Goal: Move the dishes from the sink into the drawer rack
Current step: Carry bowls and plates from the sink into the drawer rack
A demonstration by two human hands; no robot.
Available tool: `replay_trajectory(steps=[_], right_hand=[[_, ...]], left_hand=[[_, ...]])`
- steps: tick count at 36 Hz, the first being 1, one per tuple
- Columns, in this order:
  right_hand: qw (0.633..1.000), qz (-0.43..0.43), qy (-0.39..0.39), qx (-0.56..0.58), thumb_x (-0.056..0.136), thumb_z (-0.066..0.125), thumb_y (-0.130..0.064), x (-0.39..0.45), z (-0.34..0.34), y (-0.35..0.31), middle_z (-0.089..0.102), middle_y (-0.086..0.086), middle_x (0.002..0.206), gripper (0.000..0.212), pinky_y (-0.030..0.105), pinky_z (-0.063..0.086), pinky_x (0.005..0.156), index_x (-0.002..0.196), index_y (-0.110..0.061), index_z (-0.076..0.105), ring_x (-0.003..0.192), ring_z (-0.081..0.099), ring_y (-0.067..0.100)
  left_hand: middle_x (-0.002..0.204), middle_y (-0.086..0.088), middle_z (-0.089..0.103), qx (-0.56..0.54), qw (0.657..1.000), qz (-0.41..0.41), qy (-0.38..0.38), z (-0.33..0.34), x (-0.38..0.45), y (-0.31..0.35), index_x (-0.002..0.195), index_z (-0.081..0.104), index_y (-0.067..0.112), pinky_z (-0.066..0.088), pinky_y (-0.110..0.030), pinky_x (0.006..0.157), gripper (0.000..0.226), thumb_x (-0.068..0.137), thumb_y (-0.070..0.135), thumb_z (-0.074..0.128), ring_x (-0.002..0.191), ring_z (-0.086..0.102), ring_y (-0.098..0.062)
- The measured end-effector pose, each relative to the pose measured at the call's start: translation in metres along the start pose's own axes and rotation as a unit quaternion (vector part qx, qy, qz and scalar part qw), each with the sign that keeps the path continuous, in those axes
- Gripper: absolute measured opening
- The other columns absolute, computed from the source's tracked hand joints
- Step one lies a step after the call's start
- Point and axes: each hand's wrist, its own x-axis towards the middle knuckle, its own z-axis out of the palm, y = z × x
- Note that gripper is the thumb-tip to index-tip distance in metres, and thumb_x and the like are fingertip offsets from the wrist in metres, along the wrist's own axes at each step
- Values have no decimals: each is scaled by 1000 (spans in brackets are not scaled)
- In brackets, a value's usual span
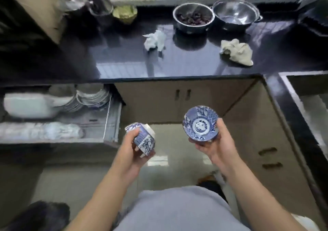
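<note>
My left hand [132,152] grips a blue-and-white patterned bowl [144,141] turned on its side, just right of the open drawer rack [111,122]. My right hand [215,145] holds a second blue-and-white bowl [200,123] from below, its inside tilted toward me. Both bowls hang over the floor in front of the cabinets. The rack at the left holds stacked white plates [92,96], a white dish [26,106] and blurred blue-and-white pieces [53,130]. The sink [312,110] lies at the far right edge.
A dark countertop [124,58] carries two steel bowls [193,16], a crumpled white tissue [155,40] and a beige cloth [237,51]. Beige cabinet doors [182,96] stand ahead and to the right. Glossy floor tiles lie below.
</note>
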Motion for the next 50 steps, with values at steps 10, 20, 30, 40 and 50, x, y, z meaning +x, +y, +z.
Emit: replay_trajectory(steps=[10,20,30,40,50], right_hand=[[984,71,-121,-112,100,38,-66,-2,206,81,72,7,127,60,42,52,82,138,-24,58,102,73,41],[971,126,-127,-161,101,40,-64,44,279,126,70,4,131,57,33,62,67,138,-25,58,100,74,41],[954,156,-115,-228,98,42,-68,139,413,168,74,2,122,57,35,61,67,132,-26,62,93,76,39],[933,208,-96,-279,97,62,-50,160,495,204,78,7,101,43,37,61,74,116,-12,62,87,76,29],[931,244,48,-269,88,71,-57,188,500,242,70,5,105,59,53,58,95,124,-13,56,91,73,32]], left_hand=[[96,-8,75,-225,953,100,174,-197,-81,54,96,72,21,50,-56,101,22,99,37,57,97,64,-27],[100,-9,76,-245,946,60,204,-262,-62,71,106,73,21,52,-53,96,23,98,37,58,89,69,-25],[121,-12,73,-151,940,52,300,-364,-26,186,133,62,19,52,-56,98,42,94,36,62,99,68,-26],[126,-11,70,-74,961,70,257,-366,56,276,135,55,23,52,-56,99,43,95,34,65,105,70,-27],[120,-11,72,67,962,-67,257,-437,183,310,132,57,21,62,-46,76,58,84,49,74,105,70,-32]])
